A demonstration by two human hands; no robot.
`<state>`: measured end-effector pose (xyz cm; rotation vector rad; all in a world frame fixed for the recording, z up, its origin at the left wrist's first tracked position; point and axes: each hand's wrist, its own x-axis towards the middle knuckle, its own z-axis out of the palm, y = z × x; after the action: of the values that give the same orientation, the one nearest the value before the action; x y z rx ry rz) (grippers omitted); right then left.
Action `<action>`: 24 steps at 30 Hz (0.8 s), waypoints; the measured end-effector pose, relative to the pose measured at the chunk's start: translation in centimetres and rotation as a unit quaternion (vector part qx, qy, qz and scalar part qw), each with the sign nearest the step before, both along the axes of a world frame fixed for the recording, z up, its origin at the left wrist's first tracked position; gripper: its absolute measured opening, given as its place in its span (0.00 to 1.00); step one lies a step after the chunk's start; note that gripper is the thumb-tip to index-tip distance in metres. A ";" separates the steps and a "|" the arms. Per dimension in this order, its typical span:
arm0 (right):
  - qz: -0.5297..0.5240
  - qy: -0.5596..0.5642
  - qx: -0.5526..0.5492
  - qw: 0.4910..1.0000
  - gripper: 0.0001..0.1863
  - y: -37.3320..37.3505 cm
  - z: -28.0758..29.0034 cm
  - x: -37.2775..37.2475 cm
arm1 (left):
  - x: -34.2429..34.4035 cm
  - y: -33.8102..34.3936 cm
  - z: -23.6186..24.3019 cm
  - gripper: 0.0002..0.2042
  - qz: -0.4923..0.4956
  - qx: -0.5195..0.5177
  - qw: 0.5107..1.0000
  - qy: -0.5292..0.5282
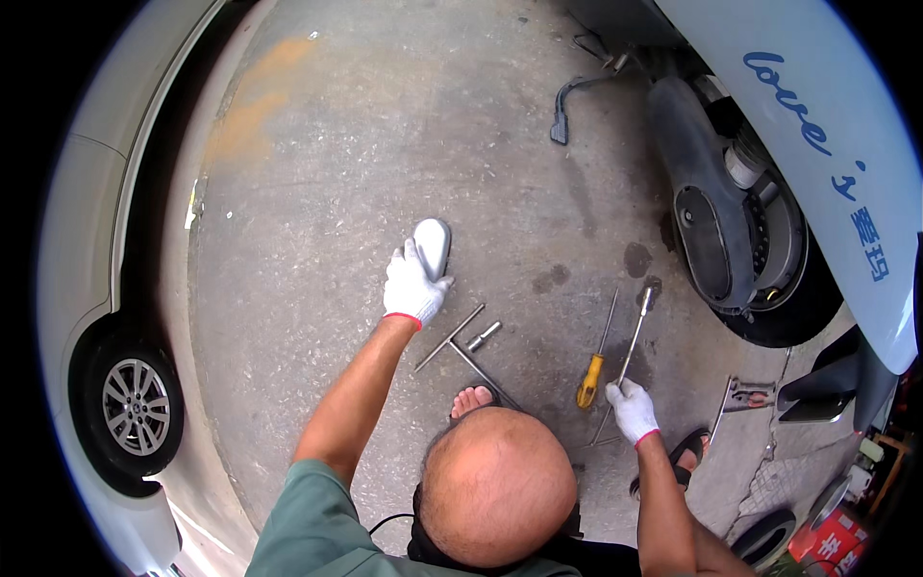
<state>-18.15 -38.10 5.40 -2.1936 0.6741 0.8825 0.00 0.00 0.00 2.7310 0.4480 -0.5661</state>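
Observation:
My left hand (413,287), in a white glove with a red cuff, reaches forward and grips the near end of a smooth silvery-white oval piece (434,247) on the ground. I cannot make out what kind of part it is. Gloved the same way, my right hand (632,411) is closed around the shaft of a long metal socket wrench (636,337), whose head points away from me. Just left of it lies a screwdriver (590,382) with a yellow handle. Between my arms, a T-handle wrench (466,356) and a short metal socket (485,336) rest on the concrete.
A light-blue electric scooter (808,125) with a dark rear wheel assembly (716,231) stands at the right. Pliers (750,396) lie near my right foot (686,460). A black cable with a plug (560,127) hangs farther back. Along the left is a parked white car (87,221).

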 end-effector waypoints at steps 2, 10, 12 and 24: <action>0.043 0.022 -0.099 0.994 0.22 -3.7 -1.3 -2.8 | 0.7 -2.0 -0.5 0.50 -0.013 0.040 0.999 -0.027; -0.038 0.079 -0.221 0.971 0.22 -10.3 -6.7 -11.2 | 2.1 -1.5 0.4 0.47 0.024 0.073 0.997 -0.017; -0.089 0.060 -0.263 0.959 0.18 -9.7 -7.5 -11.1 | 2.2 0.4 -0.7 0.47 0.063 -0.178 0.980 -0.063; -0.108 -0.408 0.135 0.896 0.25 7.2 8.8 -0.7 | -4.8 -10.2 11.3 0.40 0.063 -0.885 0.406 0.221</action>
<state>-18.81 -30.91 14.21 -1.9324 0.3313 -0.0981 -4.83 -10.18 11.26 0.4035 -0.0349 -0.8727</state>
